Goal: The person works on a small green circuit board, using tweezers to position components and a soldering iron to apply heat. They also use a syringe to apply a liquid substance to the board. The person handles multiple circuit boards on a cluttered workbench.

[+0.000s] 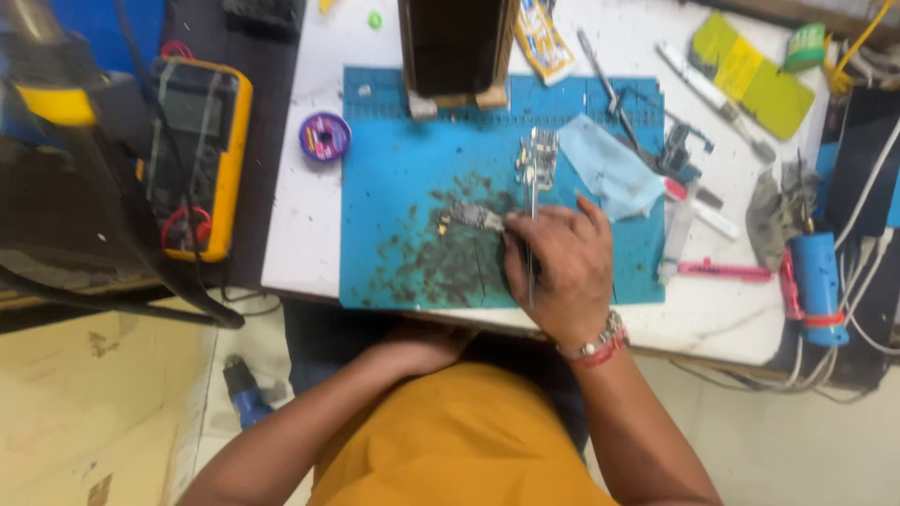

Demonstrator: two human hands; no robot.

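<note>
The small circuit board (472,217) lies flat on the stained middle of my blue work mat (394,178), right where the dark smudges gather, so any residue stays on the mat and off the desk (300,215). My right hand (558,267) rests on the mat just beside the board, fingers pinched around thin metal tweezers (532,178) whose length runs up between my fingers toward a second small board (537,159) farther up the mat. I keep the heel of that hand planted, which I judge steadies the tips for fine work. My left hand (422,345) sits below the desk edge against my lap, loosely curled and holding nothing that I can see.

A pale blue cloth (609,169) lies just right of the second board, within easy reach for wiping. A purple spool (324,136) sits off the mat to the left, and a yellow multimeter (197,155) lies beyond it on the dark surface. More tools and a blue cylinder (817,281) crowd the right side.
</note>
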